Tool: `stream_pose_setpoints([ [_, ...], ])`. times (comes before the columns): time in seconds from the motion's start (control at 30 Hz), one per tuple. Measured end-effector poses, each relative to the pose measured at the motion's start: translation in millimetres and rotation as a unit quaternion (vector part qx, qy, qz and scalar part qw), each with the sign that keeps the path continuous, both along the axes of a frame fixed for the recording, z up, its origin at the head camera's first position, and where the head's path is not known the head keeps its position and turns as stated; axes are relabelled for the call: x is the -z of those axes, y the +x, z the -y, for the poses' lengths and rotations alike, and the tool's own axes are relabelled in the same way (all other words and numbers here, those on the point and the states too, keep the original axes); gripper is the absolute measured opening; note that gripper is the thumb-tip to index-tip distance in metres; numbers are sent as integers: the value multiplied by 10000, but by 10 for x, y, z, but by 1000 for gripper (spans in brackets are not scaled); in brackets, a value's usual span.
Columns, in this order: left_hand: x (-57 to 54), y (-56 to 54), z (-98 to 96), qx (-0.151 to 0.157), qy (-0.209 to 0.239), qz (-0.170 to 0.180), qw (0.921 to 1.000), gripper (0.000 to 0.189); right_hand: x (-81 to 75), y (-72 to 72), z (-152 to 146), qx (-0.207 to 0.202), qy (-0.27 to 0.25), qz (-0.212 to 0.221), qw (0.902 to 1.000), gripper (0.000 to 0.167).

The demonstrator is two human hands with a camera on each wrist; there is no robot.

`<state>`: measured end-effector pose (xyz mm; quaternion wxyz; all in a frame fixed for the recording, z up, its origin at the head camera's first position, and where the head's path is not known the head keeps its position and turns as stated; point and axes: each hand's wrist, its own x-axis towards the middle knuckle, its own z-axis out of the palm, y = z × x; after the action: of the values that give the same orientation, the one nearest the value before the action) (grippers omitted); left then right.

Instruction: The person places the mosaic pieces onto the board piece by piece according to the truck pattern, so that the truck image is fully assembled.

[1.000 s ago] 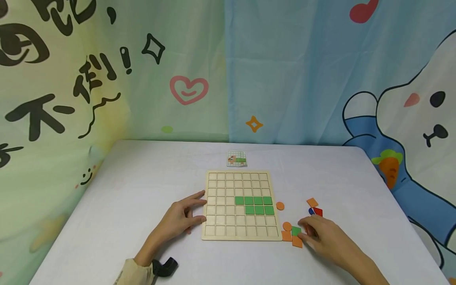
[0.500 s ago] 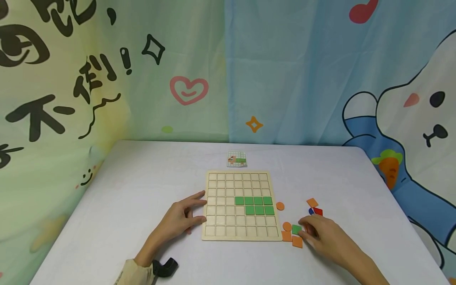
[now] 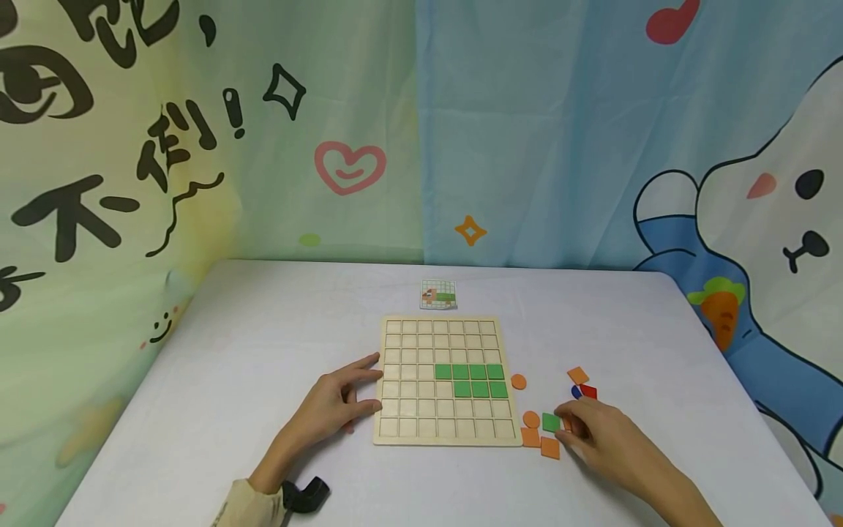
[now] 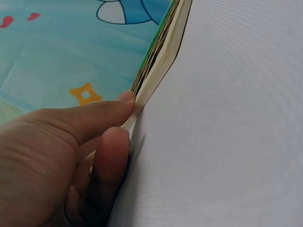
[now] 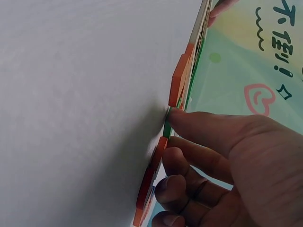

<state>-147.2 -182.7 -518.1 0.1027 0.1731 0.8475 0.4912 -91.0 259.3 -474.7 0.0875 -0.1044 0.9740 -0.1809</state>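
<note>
A wooden grid board point(image 3: 411, 413) lies on the white table with several green square tiles point(image 3: 479, 371) set in its right half. My left hand point(image 3: 336, 404) rests against the board's left edge, thumb and fingertips touching its side; the left wrist view shows the thumb and a finger point(image 4: 111, 151) at that edge. Right of the board, my right hand point(image 3: 602, 439) pinches a loose green square tile point(image 3: 550, 422) between thumb and forefinger, low over the table. In the right wrist view the thumb point(image 5: 203, 125) touches this tile's edge. Orange pieces partly sit under the right hand.
Orange squares point(image 3: 549, 448) and an orange round piece point(image 3: 530, 419) lie beside the board's lower right corner. Another orange disc point(image 3: 519, 381) is higher up. A red piece point(image 3: 588, 392) and a blue one point(image 3: 576, 391) lie farther right. Behind the board is a picture card point(image 3: 437, 294).
The green tile at my right fingertips has shifted slightly to the right, along with the hand. The left hand and board stay where they were.
</note>
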Motion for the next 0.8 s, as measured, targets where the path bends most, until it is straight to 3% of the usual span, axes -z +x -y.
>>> stream_pose_setpoints([
  [0.8, -25, 9, -4, 12, 75, 42, 10000, 55, 22, -3, -14, 34, -11, 67, 10000, 29],
])
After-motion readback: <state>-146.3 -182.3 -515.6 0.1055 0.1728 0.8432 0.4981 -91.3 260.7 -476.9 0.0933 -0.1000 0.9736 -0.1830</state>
